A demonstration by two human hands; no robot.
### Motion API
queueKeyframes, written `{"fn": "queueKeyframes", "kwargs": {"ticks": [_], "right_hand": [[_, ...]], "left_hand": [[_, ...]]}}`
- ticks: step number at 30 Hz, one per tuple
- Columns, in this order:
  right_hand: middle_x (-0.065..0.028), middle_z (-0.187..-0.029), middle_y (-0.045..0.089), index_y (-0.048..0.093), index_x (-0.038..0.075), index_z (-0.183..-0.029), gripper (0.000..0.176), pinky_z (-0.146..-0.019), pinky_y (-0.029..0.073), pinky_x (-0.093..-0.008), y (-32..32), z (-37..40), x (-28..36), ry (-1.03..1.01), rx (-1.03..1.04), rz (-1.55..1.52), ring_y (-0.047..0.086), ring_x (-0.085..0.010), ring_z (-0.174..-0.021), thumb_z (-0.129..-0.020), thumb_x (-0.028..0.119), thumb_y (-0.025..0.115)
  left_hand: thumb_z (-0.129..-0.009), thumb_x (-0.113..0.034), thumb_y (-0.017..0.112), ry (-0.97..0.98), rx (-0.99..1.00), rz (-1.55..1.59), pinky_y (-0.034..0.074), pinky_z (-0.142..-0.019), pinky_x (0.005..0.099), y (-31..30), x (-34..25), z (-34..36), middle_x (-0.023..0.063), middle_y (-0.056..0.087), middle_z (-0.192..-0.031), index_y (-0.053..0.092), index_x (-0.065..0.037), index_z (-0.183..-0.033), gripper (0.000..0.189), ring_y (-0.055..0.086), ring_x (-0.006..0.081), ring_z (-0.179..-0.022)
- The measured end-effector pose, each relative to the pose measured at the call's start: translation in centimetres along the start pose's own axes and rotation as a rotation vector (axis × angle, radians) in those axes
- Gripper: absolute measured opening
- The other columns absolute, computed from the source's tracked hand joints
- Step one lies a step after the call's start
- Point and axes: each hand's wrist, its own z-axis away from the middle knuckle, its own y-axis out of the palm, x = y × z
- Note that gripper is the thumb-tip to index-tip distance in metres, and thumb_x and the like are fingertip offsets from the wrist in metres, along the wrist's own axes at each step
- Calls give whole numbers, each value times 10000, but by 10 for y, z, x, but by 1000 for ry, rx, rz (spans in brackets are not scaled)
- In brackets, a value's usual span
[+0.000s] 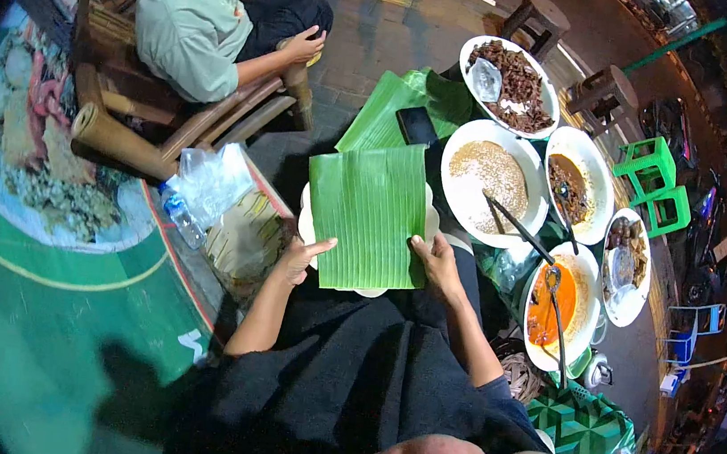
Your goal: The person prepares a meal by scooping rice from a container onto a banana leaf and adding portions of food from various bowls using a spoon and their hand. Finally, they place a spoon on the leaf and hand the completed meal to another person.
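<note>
A rectangular piece of banana leaf (366, 218) lies over a white plate with a scalloped rim (431, 215), held in front of my body. My left hand (297, 260) grips the plate's left side, thumb stretched over the leaf's edge. On the right, my right hand (440, 265) pinches leaf and plate together with its thumb on top. The fingers of both hands are partly hidden beneath. Beyond the plate are more banana leaves (377, 107) with a black phone (416, 126) on them.
Large white bowls of food stand on the right, including a pale grainy dish (488, 174) and an orange sauce (546, 315) with a ladle (553, 280). A seated person (193, 28) is at upper left. Plastic bags (212, 183) and a water bottle (182, 217) lie at left.
</note>
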Motion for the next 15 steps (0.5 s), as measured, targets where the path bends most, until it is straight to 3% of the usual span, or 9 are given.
{"fn": "queueKeyframes", "kwargs": {"ticks": [2,4,7,10,11,12,15], "right_hand": [[-74,-1059,549,433,-12,-1168,369,-812,413,-273,-6,-11,25,9,-6,113,510,-130,-920,-862,168,534],[-87,-1083,540,425,5,-1192,377,-791,427,-271,-25,-15,43,-130,-93,205,527,-133,-895,-865,163,526],[-82,-1086,541,454,26,-1180,347,-777,432,-243,-63,28,107,-69,-312,179,538,-119,-870,-861,146,522],[-68,-1047,561,560,19,-1063,237,-736,438,-225,-117,110,115,-72,-546,354,544,-118,-854,-849,117,527],[-72,-1011,575,590,11,-999,201,-728,440,-230,-129,144,118,-9,-633,426,547,-122,-851,-836,119,548],[-77,-975,589,621,3,-935,172,-721,441,-236,-136,181,118,64,-722,500,549,-126,-848,-822,122,569],[-93,-886,620,645,-14,-829,207,-699,452,-276,-129,295,120,273,-994,679,574,-145,-813,-774,185,631]], "left_hand": [[-728,-53,643,45,-2,-13,435,-835,322,7,-16,-19,83,570,-1066,497,3,-1125,427,552,182,-958],[-723,-39,644,90,30,31,444,-820,319,18,-37,-36,95,570,-1061,493,11,-1121,428,553,185,-954],[-723,-19,639,76,28,24,430,-822,303,39,-72,-59,83,556,-1063,485,21,-1112,420,542,164,-947],[-709,-22,661,136,22,-16,447,-764,286,60,-85,-83,76,560,-1019,497,41,-1081,411,553,155,-872],[-701,-21,671,-2,-80,-93,448,-751,283,68,-94,-87,68,564,-996,508,39,-1068,406,552,150,-848],[-699,-13,670,137,-7,-3,450,-745,280,67,-85,-96,75,566,-982,520,39,-1048,383,552,152,-832],[-723,-25,652,2,-30,-131,476,-713,312,70,-75,-103,87,584,-959,544,57,-1028,333,573,167,-817]]}}
